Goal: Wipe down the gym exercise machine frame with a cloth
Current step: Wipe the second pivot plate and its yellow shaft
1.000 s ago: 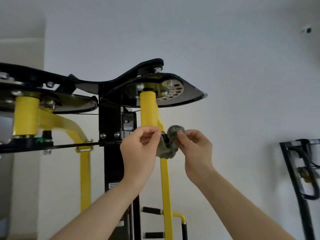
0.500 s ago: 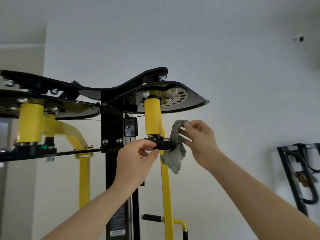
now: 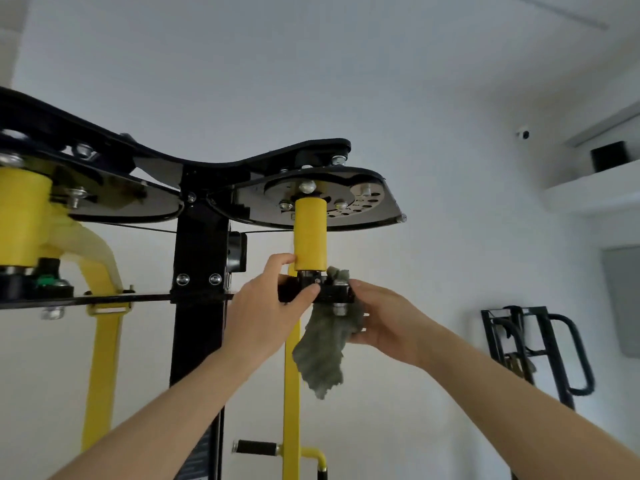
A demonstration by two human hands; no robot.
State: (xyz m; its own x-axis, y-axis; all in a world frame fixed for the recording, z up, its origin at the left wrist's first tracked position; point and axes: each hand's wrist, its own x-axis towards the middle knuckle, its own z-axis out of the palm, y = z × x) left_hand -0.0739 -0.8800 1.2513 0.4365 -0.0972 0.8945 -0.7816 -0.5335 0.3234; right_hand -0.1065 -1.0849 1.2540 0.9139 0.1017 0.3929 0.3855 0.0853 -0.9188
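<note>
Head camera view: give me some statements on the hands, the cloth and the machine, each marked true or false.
1. The right hand holds the grey-green cloth against the black bracket. True.
2. The left hand touches nothing. False: it grips the black bracket under the yellow sleeve.
3. A perforated disc sits above the yellow sleeve. True.
4. The cloth lies on top of the perforated disc. False: it hangs below the bracket, beside the yellow upright.
</note>
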